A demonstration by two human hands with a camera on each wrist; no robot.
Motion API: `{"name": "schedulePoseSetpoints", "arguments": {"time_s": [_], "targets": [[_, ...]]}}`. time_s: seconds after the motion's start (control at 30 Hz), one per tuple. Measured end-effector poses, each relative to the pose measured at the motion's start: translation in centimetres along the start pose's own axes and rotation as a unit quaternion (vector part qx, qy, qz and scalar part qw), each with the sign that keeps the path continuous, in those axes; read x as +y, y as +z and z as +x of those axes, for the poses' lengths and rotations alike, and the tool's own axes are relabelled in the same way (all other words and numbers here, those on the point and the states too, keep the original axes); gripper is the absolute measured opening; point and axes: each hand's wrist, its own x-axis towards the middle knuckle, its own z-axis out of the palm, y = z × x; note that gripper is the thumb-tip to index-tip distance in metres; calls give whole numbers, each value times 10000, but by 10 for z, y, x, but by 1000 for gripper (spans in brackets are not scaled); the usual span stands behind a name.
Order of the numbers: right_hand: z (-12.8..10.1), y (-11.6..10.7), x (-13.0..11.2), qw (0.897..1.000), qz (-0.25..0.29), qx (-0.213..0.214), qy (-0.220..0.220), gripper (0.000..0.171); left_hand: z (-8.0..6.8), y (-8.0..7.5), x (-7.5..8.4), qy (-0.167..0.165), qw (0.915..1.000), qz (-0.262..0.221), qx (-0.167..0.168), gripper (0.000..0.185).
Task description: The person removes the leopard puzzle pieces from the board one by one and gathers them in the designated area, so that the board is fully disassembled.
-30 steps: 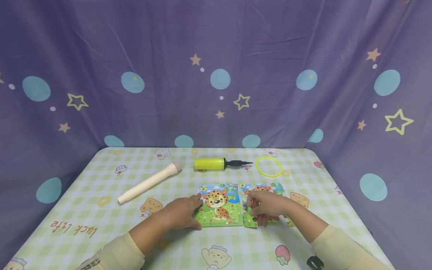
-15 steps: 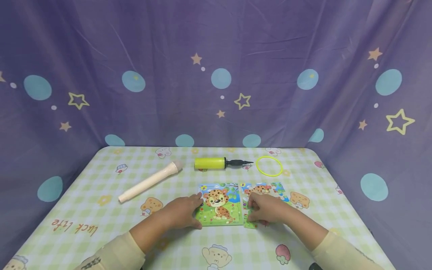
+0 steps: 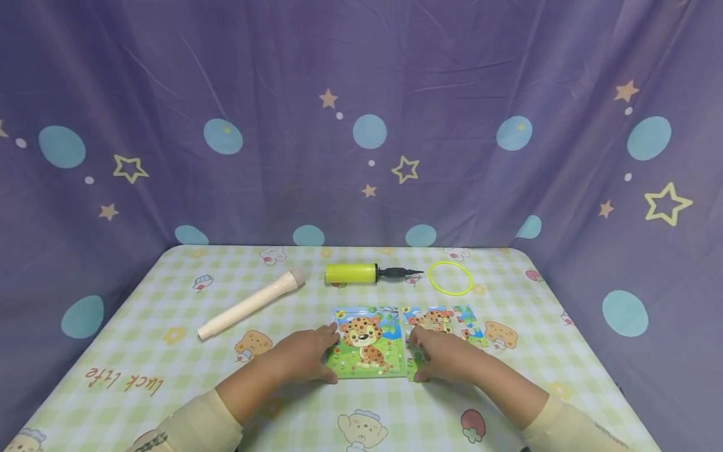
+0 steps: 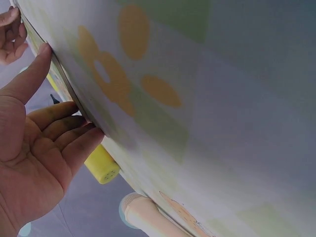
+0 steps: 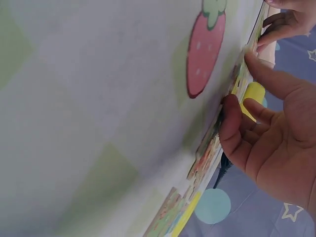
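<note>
In the head view my left hand (image 3: 307,356) rests against the left edge of a square leopard puzzle picture (image 3: 364,351), thumb spread from the fingers. The left wrist view has those long, extended fingers (image 4: 81,145) touching the board's thin edge. My right hand (image 3: 446,355) lies over the loose-piece leopard puzzle (image 3: 432,317) just right of the picture, thumb and fingertips apart on its left column. A gap shows between the right thumb (image 5: 261,69) and bent fingers in the right wrist view. The hand hides the puzzle's lower middle.
A cream microphone-shaped stick (image 3: 251,304) lies at the left. Behind the puzzles sit a yellow hand pump (image 3: 351,274) with a black nozzle and a yellow ring (image 3: 450,278). A checked cloth covers the table (image 3: 271,420); a purple curtain (image 3: 271,188) hangs behind it.
The right hand, which pinched a green puzzle piece a second ago, has lowered onto the left column and shifted slightly left, its thumb and fingers parted. The left hand has stayed put.
</note>
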Motion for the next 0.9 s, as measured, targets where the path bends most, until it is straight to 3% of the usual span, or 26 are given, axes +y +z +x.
{"name": "schedulePoseSetpoints", "arguments": {"time_s": [0.13,0.43,0.67,0.8,0.9], "targets": [[-3,2,-1,9999,-123,-88,-32,67,-1,0,0,0,10000,-35,8,88],[-8,2,1,9989,-346,158,-283,63,-1,1,0,-3,10000,-12,-20,88],[-11,-9,0,9991,-92,237,-354,64,-3,1,0,29,9999,-116,-8,90],[-15,-28,-3,9975,111,605,-342,60,-6,-2,-1,152,9993,-336,37,95],[-20,-43,-6,9938,123,1067,-287,58,-10,-9,-1,224,9982,-498,256,96]]}}
